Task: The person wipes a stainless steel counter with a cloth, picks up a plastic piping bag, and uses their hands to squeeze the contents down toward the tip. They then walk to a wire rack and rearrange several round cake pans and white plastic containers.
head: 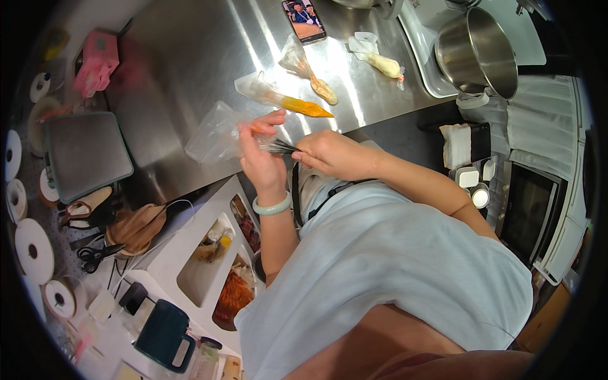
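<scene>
A clear plastic piping bag (216, 135) is stretched between my two hands above the front edge of the steel worktop (180, 71). My left hand (263, 152), a pale bangle on its wrist, is at the bag's wide part with an orange-red smear near the fingers; its hold is partly hidden. My right hand (323, 152) is closed around the bag's dark, gathered end. Just beyond lies a piping bag with yellow-orange filling (306, 107). Farther back are a bag with a pale tan filling (324, 90) and one with cream-coloured filling (385, 65).
A smartphone (305, 21) lies at the worktop's back. At right, a steel pot (475, 54) stands by a white tray (427, 61). A flat grey device (88, 154), scissors (95, 256), ribbon spools (33, 251) and a dark green mug (164, 335) are at left.
</scene>
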